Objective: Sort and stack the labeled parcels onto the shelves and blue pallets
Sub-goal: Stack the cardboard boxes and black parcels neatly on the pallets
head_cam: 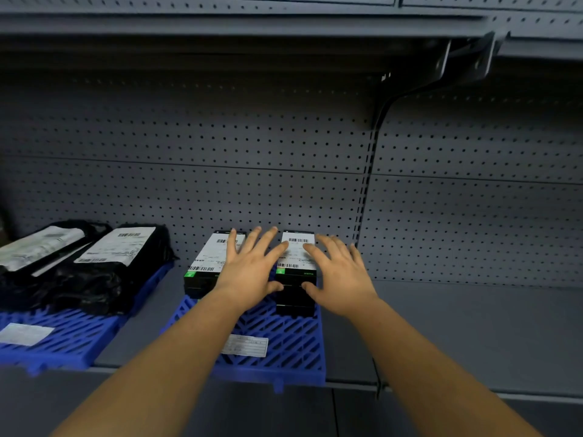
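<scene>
Two bare forearms reach forward over a grey metal shelf [473, 326] backed by perforated panel. The left hand [249, 269] and right hand [339, 279] are both spread, fingers straight, flanking the right stack of black labeled boxes [296, 279]; each thumb touches the stack's front face. That stack stands on a blue pallet [284, 345], just beside a second box stack [205, 266]. Further left, black bagged parcels [94, 272] lie on another blue pallet [63, 339].
</scene>
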`<state>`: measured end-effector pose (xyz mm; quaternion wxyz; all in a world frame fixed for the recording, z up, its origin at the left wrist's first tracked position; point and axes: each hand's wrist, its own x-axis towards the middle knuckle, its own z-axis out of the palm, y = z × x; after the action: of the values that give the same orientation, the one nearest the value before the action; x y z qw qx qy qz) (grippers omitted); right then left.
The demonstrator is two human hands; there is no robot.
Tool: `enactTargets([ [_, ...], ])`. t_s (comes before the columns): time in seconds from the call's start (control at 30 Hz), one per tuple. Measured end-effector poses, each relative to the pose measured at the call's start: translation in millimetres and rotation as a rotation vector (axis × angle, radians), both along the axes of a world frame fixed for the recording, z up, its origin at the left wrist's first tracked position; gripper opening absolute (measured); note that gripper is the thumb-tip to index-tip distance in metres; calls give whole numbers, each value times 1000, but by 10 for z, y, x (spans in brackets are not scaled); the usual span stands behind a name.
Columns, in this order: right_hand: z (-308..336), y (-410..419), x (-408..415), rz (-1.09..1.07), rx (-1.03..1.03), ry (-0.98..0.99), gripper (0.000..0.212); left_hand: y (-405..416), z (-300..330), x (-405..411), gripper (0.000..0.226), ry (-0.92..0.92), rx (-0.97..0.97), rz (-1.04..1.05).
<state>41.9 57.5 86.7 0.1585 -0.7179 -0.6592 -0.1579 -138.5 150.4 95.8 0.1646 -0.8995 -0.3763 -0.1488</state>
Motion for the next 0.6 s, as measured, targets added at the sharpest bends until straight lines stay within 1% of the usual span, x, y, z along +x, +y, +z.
enactTargets([
  [0.13,-61,-19,-30,20,-62,-23,79,-33,-34,-3,89,21,-24,-21],
  [0.27,-73,-2,-45,15,-74,-52,65,-39,-32,47,71,64,-22,-31],
  [0.37,-87,-1,-50,10,-66,-47,62,-44,-37,80,62,94,-26,-33],
  [0.6,-81,4,-31,-15,-68,-46,63,-44,-24,112,59,87,-69,-38],
])
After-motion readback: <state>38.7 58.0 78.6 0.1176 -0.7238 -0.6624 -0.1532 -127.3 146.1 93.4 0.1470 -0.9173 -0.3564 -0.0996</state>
